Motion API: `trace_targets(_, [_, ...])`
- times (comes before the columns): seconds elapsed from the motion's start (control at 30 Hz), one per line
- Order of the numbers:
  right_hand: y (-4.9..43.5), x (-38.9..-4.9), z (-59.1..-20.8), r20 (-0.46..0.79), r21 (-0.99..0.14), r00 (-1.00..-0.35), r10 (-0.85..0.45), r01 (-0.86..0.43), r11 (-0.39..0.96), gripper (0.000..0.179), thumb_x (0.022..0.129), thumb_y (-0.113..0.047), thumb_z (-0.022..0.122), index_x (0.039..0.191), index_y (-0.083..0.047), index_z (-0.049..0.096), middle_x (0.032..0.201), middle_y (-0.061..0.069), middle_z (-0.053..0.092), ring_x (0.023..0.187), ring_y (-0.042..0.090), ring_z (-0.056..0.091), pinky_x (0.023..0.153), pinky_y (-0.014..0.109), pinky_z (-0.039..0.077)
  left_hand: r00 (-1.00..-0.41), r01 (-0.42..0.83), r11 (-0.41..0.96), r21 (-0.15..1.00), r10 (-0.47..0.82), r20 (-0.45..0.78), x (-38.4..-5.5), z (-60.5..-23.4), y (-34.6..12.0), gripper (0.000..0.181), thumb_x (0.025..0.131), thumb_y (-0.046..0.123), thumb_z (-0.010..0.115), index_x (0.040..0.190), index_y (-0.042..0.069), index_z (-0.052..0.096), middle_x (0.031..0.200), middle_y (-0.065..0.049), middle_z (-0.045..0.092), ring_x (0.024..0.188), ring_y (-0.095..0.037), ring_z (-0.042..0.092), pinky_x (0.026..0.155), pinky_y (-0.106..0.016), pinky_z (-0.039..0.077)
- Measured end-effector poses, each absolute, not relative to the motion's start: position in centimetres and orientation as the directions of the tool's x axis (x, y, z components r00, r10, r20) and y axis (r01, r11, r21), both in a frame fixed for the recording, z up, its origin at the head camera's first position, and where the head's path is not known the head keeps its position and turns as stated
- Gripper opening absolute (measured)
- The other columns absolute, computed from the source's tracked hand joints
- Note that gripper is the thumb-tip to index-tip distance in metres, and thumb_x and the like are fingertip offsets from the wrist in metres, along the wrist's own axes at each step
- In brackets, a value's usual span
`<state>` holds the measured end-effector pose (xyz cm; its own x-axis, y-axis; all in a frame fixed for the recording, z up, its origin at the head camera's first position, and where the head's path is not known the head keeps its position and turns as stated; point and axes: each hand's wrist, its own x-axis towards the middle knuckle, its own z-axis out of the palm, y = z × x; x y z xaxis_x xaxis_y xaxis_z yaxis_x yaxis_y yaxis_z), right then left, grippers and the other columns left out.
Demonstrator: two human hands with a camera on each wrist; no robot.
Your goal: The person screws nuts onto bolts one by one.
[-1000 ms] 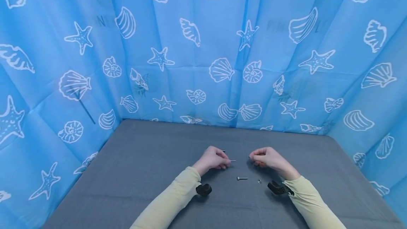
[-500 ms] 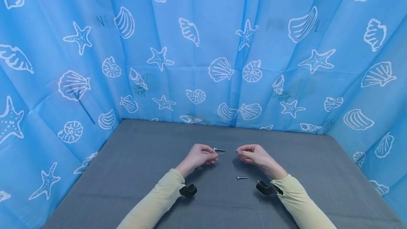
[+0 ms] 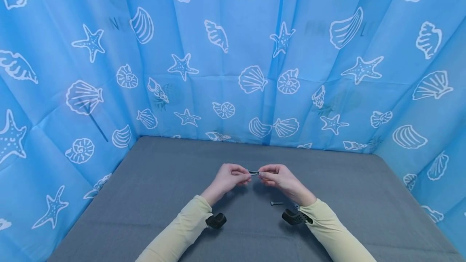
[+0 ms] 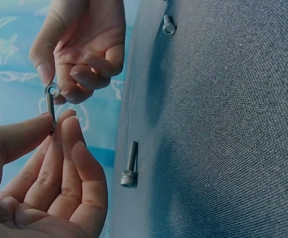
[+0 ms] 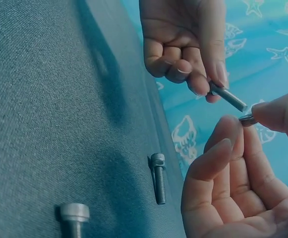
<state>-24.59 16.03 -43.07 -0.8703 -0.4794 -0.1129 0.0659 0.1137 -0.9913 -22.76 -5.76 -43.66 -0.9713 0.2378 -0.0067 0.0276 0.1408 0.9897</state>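
My left hand (image 3: 228,181) pinches a metal bolt (image 5: 229,96) by its head end between thumb and fingertips, its threaded end pointing at the right hand. Between thumb and fingertip, my right hand (image 3: 282,181) holds a small metal nut (image 4: 52,89). The two hands face each other above the table, and in the left wrist view the bolt's tip appears right at the nut's hole. Whether they touch or the threads engage, I cannot tell. Just behind the fingers lies a second bolt with a nut near its head (image 5: 158,178).
A grey cloth-covered table (image 3: 174,161) bears another bolt (image 3: 276,203) in front of the hands. A small loose nut (image 3: 296,206) lies by the right wrist's black camera mount (image 3: 293,216). Blue shell-patterned curtains (image 3: 225,51) enclose the back and sides.
Both hands have moved left and slightly back. The right hand has closed the gap, bringing its nut up to the tip of the bolt in the left hand.
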Motion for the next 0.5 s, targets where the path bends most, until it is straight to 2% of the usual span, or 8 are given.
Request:
trace_targets(0.17, [15.81, -24.49, -43.18, -0.120, -0.993, -0.874, -0.471, 0.098, 0.071, 0.040, 0.094, -0.017, 0.064, 0.116, 0.014, 0.055, 0.097, 0.010, 0.068, 0.084, 0.016, 0.064, 0.077, 0.031, 0.055, -0.974, 0.023, 0.130, 0.991, 0.226, -0.007, -22.81, -43.69, -5.67, 0.012, 0.088, 0.012, 0.070, 0.092, 0.000, 0.071, 0.081, -0.010, 0.071, 0.077, -0.025, 0.069, 0.076, -0.046, 0.057])
trace_targets(0.33, [15.64, -24.44, -43.32, -0.108, -0.994, -0.873, -0.475, 0.098, 0.046, 0.038, 0.095, -0.017, 0.063, 0.116, 0.013, 0.055, 0.098, 0.011, 0.067, 0.084, 0.014, 0.064, 0.078, 0.031, 0.055, -0.977, 0.027, 0.105, 0.994, 0.212, 0.004, -22.74, -43.70, -5.50, 0.013, 0.088, 0.011, 0.070, 0.091, -0.001, 0.071, 0.081, -0.010, 0.071, 0.081, -0.033, 0.069, 0.076, -0.045, 0.057])
trace_targets(0.5, [15.57, -24.54, -43.59, -0.095, -0.995, -0.888, -0.451, 0.072, 0.067, 0.032, 0.093, -0.015, 0.064, 0.114, 0.009, 0.058, 0.103, 0.017, 0.066, 0.091, 0.023, 0.064, 0.084, 0.039, 0.054, -0.979, 0.027, 0.086, 0.996, 0.203, 0.009, -22.85, -43.93, -5.47, 0.015, 0.087, 0.012, 0.071, 0.093, -0.002, 0.070, 0.082, -0.010, 0.071, 0.083, -0.034, 0.069, 0.076, -0.045, 0.057])
